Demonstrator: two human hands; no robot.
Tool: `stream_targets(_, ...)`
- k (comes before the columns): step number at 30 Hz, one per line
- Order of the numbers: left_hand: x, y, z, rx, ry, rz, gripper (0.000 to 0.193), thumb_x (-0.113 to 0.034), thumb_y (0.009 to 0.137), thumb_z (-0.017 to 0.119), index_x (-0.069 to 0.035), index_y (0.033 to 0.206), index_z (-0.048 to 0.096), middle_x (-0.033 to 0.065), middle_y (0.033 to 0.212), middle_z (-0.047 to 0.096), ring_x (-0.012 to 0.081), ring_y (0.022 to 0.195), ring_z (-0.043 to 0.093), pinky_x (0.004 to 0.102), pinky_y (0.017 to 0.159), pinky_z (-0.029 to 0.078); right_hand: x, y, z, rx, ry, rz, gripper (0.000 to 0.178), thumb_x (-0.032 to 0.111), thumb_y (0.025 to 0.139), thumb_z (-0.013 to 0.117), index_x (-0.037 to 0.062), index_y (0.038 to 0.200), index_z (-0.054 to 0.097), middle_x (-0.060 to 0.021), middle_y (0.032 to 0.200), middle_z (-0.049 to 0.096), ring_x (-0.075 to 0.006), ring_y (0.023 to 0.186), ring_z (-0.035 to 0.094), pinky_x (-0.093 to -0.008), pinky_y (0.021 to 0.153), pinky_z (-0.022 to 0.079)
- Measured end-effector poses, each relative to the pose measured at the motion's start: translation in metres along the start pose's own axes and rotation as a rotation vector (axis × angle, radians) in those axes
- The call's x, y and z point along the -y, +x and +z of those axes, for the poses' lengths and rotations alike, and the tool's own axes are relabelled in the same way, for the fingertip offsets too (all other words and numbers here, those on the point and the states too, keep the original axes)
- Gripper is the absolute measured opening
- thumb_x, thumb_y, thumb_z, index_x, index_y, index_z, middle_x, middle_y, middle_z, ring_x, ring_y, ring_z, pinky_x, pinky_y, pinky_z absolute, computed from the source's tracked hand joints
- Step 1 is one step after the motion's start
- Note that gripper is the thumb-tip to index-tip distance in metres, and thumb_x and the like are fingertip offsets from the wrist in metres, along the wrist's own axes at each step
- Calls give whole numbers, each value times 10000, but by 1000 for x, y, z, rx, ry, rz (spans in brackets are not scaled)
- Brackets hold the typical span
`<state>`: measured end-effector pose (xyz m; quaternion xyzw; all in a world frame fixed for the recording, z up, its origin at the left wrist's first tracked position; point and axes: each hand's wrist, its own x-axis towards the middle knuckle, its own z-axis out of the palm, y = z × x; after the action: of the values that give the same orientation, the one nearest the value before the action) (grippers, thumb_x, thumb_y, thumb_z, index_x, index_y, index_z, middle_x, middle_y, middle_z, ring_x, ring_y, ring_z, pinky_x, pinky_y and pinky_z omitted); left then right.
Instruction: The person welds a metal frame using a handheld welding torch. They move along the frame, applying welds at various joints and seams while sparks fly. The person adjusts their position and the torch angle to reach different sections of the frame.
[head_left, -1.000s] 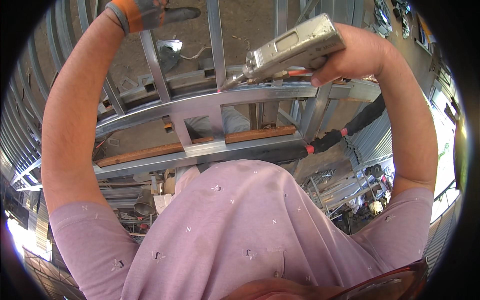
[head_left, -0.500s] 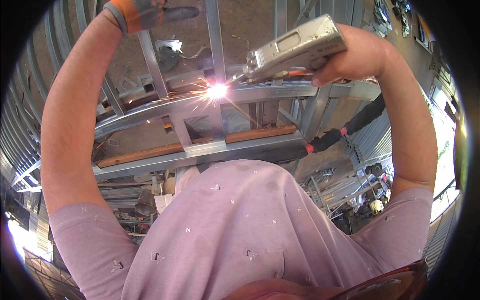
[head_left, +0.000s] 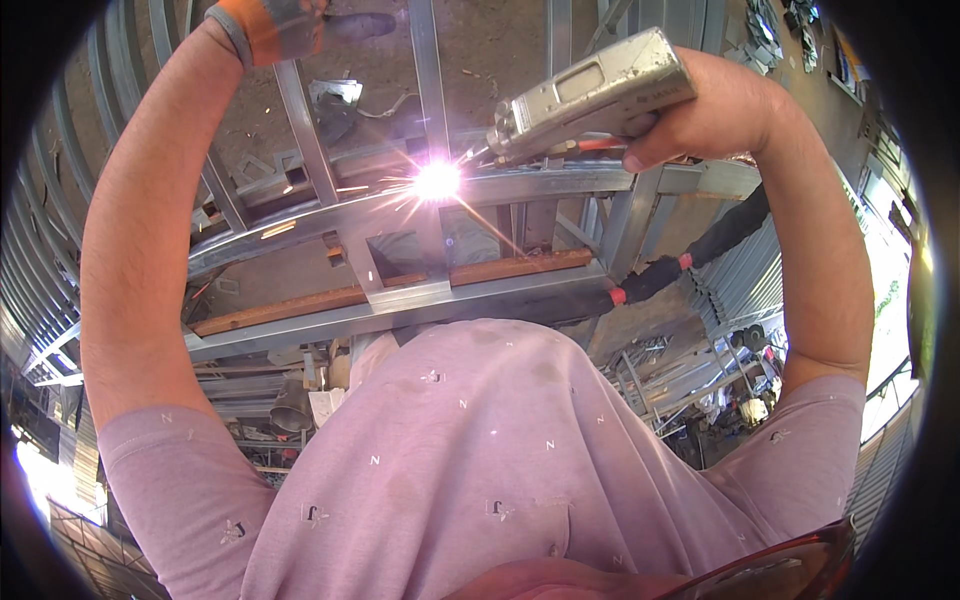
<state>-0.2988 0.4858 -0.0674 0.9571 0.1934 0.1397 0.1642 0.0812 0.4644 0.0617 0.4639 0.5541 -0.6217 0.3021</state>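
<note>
My right hand (head_left: 720, 110) is bare and shut on a silver handheld welding gun (head_left: 590, 95), whose nozzle points left and down. A bright white arc with sparks (head_left: 437, 182) burns at the nozzle tip, on a curved cross-member of a grey steel frame (head_left: 300, 225). My left hand (head_left: 285, 25) wears an orange and grey glove and sits at the top edge of the picture, over an upright bar of the frame. The picture's rim partly cuts the glove off, so its grip is unclear. My pink shirt fills the lower half.
A wooden plank (head_left: 400, 285) lies under the frame. A black hose with red bands (head_left: 660, 275) runs off to the right. Stacked steel profiles (head_left: 745, 285) and scrap lie to the right. More metal sections (head_left: 40, 270) lie at the left, on dirt ground.
One second ago no arc burned. A small glow appeared at the nozzle tip and has grown into a bright flare with sparks. Both hands have hardly moved.
</note>
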Motion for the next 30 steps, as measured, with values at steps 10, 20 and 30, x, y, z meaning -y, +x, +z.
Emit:
stream_targets(10, 1, 1, 1, -3, 10, -2, 831, -387, 826, 927, -151, 1567, 636, 163, 1717, 532, 501, 1627, 414, 615, 1335, 377, 3, -2, 3, -22, -25, -30, 634, -27, 754, 962, 32, 1357, 775, -96, 1174, 850, -189, 1024, 770, -372, 948, 630)
stream_targets(20, -2, -3, -12, 9, 35, -37, 882, -350, 783, 954, -138, 1572, 622, 169, 1729, 514, 507, 1620, 418, 618, 1321, 389, 3, -20, -9, -141, 20, 22, 602, -17, 749, 975, 34, 1322, 796, -92, 1159, 838, -192, 1012, 769, -382, 909, 639)
stream_targets(30, -3, -77, -53, 228, 218, -175, 670, -380, 896, 858, -132, 1494, 686, 118, 1622, 621, 474, 1609, 456, 613, 1343, 353, 61, -10, 18, -116, 91, -171, 591, 119, 808, 1028, 34, 1342, 789, -96, 1165, 840, -184, 1025, 770, -376, 917, 643)
